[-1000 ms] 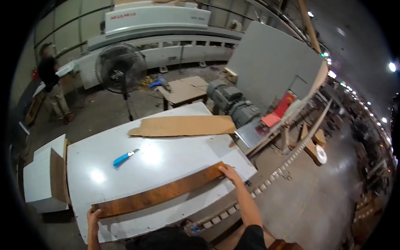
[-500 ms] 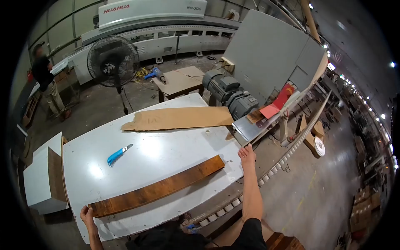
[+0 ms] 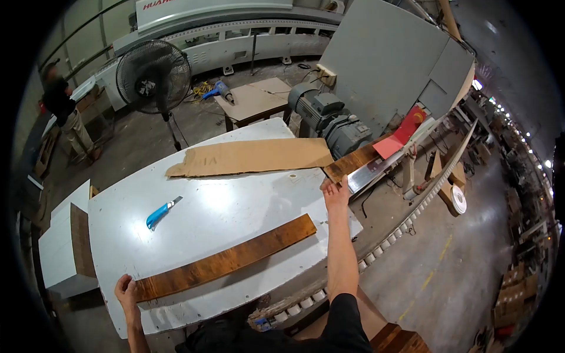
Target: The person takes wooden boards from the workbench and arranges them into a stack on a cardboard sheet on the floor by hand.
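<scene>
Tabletop (image 3: 259, 203) dominates what I watch from afar, bearing a cardboard strip (image 3: 253, 156) at its far side, a stained board (image 3: 229, 259) nearer me, and, just beyond its right corner, a second board (image 3: 353, 163) partly hidden by a red panel (image 3: 412, 122). My right hand (image 3: 335, 194) is at the second board's near end and my left hand (image 3: 125, 289) at the first's left end, though I cannot tell whether either pinches. A loose right hold could let that board tip, I judge, and a forearm sweeping carelessly could meet the blue knife's (image 3: 158, 216) exposed blade.
</scene>
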A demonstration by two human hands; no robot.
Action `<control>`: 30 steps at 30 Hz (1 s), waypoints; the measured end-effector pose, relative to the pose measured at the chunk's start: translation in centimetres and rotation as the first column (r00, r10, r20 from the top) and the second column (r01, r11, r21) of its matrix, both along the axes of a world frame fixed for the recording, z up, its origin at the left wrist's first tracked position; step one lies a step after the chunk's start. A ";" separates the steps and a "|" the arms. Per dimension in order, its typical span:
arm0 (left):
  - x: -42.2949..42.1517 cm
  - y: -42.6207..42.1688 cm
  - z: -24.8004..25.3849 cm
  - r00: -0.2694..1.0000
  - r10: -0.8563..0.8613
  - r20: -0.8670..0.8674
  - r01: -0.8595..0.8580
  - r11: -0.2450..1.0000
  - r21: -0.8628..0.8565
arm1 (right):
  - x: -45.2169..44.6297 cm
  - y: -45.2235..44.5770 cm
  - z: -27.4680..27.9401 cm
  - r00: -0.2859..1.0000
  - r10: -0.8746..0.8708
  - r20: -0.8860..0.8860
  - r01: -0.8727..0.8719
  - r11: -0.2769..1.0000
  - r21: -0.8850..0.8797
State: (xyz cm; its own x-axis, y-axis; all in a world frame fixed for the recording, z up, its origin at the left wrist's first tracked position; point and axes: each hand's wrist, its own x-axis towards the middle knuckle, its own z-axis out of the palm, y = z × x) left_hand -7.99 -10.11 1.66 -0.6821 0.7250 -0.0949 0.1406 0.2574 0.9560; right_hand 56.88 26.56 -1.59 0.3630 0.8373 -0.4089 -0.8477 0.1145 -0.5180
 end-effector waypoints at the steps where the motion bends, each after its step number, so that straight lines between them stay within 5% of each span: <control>1: 1.6 0.8 0.9 0.999 -0.012 0.039 0.012 1.000 -0.021 | -0.5 0.6 -0.2 0.999 -0.034 0.033 0.034 0.999 -0.015; 9: 15.6 8.7 1.1 0.906 -0.253 0.339 0.264 0.965 0.014 | -7.2 -3.7 1.8 0.934 -0.012 0.357 0.042 0.996 -0.078; 13: 23.9 14.1 -0.3 0.665 -0.488 0.565 0.508 0.851 0.137 | -9.5 -8.7 1.7 0.912 0.051 0.408 -0.028 0.998 -0.061; 18: 30.3 18.6 -1.0 0.320 -0.410 0.854 0.598 0.786 0.154 | -20.2 -19.4 3.1 0.836 0.309 0.453 -0.309 0.948 -0.076; 21: 28.8 16.6 4.3 0.390 -0.282 0.877 0.545 0.838 0.027 | -23.1 -23.0 2.1 0.784 0.576 0.232 -0.535 0.816 -0.219; 22: 27.3 15.8 3.3 0.306 -0.422 0.853 0.522 0.824 0.221 | -23.2 -23.3 2.1 0.737 0.545 0.400 -0.418 0.833 -0.362; 24: 23.7 12.8 3.3 0.410 -0.608 0.679 0.539 0.763 0.357 | -21.4 -21.8 3.9 0.852 0.403 0.334 -0.312 0.904 -0.294; 25: 21.5 11.3 2.7 0.511 -0.708 0.487 0.584 0.702 0.407 | -19.3 -20.2 2.1 0.933 0.294 0.206 -0.285 0.956 -0.076; 26: 18.6 9.5 2.4 0.547 -0.733 0.404 0.683 0.670 0.291 | -17.1 -18.6 0.5 0.977 0.205 0.050 -0.210 0.969 0.133; 27: 16.8 7.5 5.2 0.624 -0.764 0.162 0.761 0.642 0.095 | -16.3 -17.5 3.8 0.986 0.162 -0.036 -0.161 0.986 0.045; 28: 15.0 6.1 6.1 0.622 -0.776 -0.109 0.774 0.587 0.239 | -15.5 -16.4 4.9 0.983 0.181 -0.034 -0.178 0.981 0.082; 30: 10.6 3.8 6.1 0.497 -0.688 -0.530 0.858 0.480 0.181 | -16.6 -15.3 6.4 0.970 0.237 -0.062 -0.226 0.963 0.149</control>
